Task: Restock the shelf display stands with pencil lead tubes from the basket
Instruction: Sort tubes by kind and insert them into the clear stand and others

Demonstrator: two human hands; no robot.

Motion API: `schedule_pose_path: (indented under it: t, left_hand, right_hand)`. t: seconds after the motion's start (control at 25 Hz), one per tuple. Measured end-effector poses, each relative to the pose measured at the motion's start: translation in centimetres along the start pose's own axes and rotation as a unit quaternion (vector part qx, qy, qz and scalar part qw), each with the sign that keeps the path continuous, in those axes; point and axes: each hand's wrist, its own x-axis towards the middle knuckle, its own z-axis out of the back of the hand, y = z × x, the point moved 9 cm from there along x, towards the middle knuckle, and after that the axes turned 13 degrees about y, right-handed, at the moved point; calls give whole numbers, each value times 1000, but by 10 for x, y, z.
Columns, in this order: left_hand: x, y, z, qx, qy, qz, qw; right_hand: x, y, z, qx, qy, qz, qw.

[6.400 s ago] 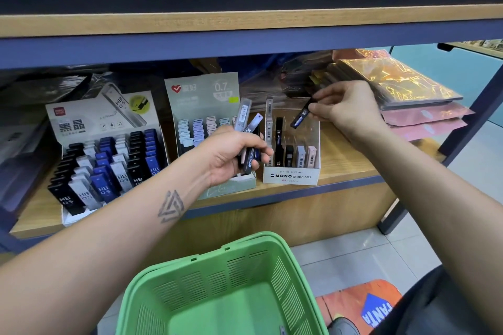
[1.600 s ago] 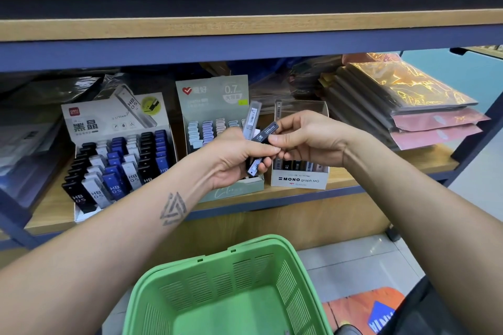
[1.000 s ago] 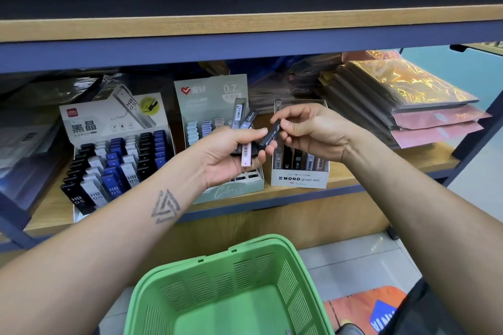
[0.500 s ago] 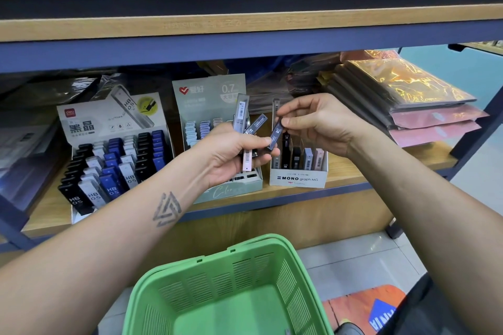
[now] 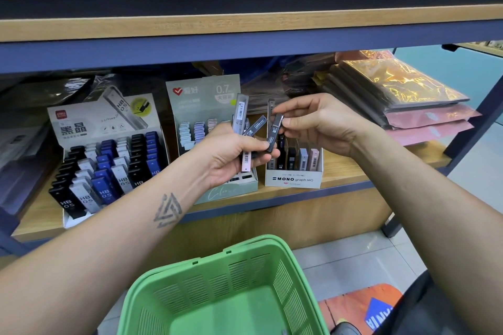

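My left hand (image 5: 231, 156) grips a fanned bunch of lead tubes (image 5: 242, 117) in front of the green 0.7 display stand (image 5: 202, 106). My right hand (image 5: 318, 122) pinches the top of one black lead tube (image 5: 274, 133), holding it upright just above the white MONO graph MG stand (image 5: 294, 178), which holds several tubes. The tube's lower end is close to my left fingers. The green basket (image 5: 226, 294) sits below my arms, its visible floor bare apart from a small item at the bottom edge.
A white stand (image 5: 106, 160) with several black, white and blue HB 0.5 tubes stands at the left of the wooden shelf (image 5: 353, 171). Stacked wrapped packets (image 5: 394, 95) lie at the right. An upper shelf board (image 5: 245, 27) overhangs close above.
My right hand has pulled one black tube out of the bunch in my left hand and turned it upright over the MONO stand. The left hand has stayed in place.
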Motion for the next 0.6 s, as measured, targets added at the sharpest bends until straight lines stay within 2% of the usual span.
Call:
schedule_pose_path:
  t: [0.2,0.44,0.6]
  left_hand:
    - [3,2,-4,-22,6,6,1000]
    - [2,5,-13,-29,33,20,999]
    - [6,5,-16,-17,39,23,999]
  right_hand:
    - [-3,5,0,-26,18,15,999]
    - [-6,6,7,-62,-26,0,998]
    - [-11,4,9,-47,-32,-10,998]
